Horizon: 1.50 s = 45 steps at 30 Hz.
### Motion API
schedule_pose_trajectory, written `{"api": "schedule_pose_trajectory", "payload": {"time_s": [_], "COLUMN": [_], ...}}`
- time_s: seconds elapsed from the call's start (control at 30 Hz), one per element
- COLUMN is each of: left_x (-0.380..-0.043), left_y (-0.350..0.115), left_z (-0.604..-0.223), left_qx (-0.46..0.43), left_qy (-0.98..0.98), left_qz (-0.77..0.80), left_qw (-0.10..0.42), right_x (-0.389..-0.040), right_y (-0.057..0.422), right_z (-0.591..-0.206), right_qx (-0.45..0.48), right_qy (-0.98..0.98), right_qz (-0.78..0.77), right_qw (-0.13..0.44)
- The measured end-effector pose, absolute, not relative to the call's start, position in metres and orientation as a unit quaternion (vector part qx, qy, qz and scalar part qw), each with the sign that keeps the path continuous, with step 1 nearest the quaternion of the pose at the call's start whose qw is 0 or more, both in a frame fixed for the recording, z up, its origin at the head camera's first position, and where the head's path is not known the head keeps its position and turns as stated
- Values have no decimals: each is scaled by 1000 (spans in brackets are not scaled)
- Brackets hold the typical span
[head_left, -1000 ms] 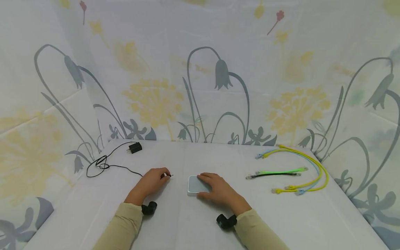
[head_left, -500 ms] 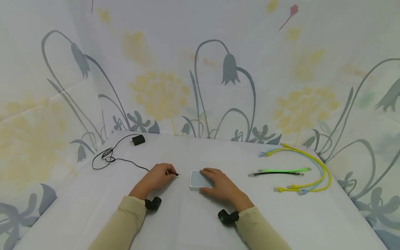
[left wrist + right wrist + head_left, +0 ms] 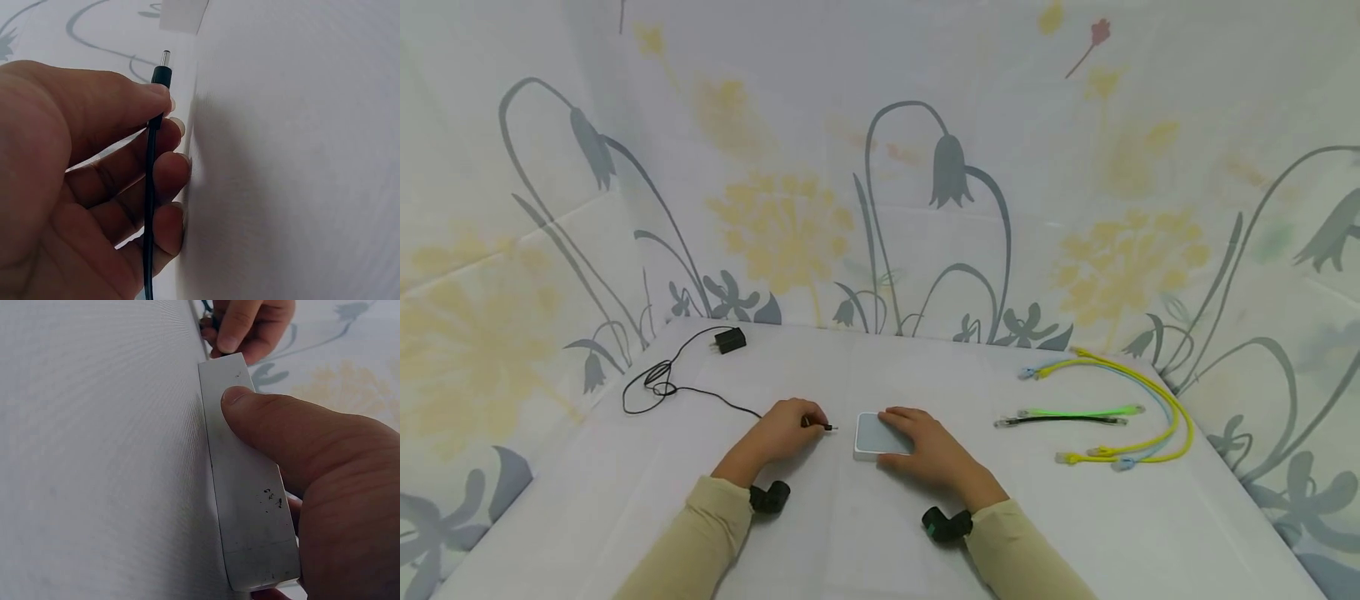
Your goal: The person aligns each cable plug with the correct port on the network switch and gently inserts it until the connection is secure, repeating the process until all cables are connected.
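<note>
My left hand (image 3: pixel 786 433) pinches the barrel plug (image 3: pixel 162 75) of a black power cord between thumb and forefinger. Its metal tip points at the left side of a small white box with a grey top (image 3: pixel 876 433), a short gap apart in the head view. My right hand (image 3: pixel 936 454) grips that box from the right, the thumb on its near side (image 3: pixel 240 456) and the other fingers over the top and far side. The box lies flat on the white table. From the left hand the cord (image 3: pixel 722 400) runs back to a black power adapter (image 3: pixel 729 340).
To the right lie a short green cable (image 3: pixel 1082 411) and a short black cable (image 3: pixel 1060 420). Beyond them curve longer yellow cables (image 3: pixel 1183 417) and a light blue cable (image 3: pixel 1157 392). A flower-printed cloth (image 3: pixel 775 167) hangs behind the table.
My left hand has moved right, bringing the plug closer to the white box. The right hand keeps its grip on the box. The head view has shifted slightly.
</note>
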<state>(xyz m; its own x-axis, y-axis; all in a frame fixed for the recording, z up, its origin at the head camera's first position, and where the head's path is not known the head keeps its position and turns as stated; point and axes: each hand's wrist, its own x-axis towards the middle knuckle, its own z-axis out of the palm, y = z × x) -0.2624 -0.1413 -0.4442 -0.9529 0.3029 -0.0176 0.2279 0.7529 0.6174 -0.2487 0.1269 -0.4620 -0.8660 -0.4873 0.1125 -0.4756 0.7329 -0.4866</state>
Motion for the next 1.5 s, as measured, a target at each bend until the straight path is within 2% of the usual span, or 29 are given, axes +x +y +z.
{"api": "schedule_pose_trajectory", "payload": {"time_s": [1.07, 1.5], "left_x": [-255, -253], "left_y": [-126, -120], "left_z": [-441, -440], "left_qx": [159, 171], "left_qy": [935, 938], "left_qz": [310, 299], "left_qw": [61, 43], "right_x": [-246, -245], "right_y": [127, 127], "right_z": [-461, -460], "right_qx": [-258, -258], "right_qy": [930, 930], "right_qz": [-261, -261], "right_qw": [10, 8]}}
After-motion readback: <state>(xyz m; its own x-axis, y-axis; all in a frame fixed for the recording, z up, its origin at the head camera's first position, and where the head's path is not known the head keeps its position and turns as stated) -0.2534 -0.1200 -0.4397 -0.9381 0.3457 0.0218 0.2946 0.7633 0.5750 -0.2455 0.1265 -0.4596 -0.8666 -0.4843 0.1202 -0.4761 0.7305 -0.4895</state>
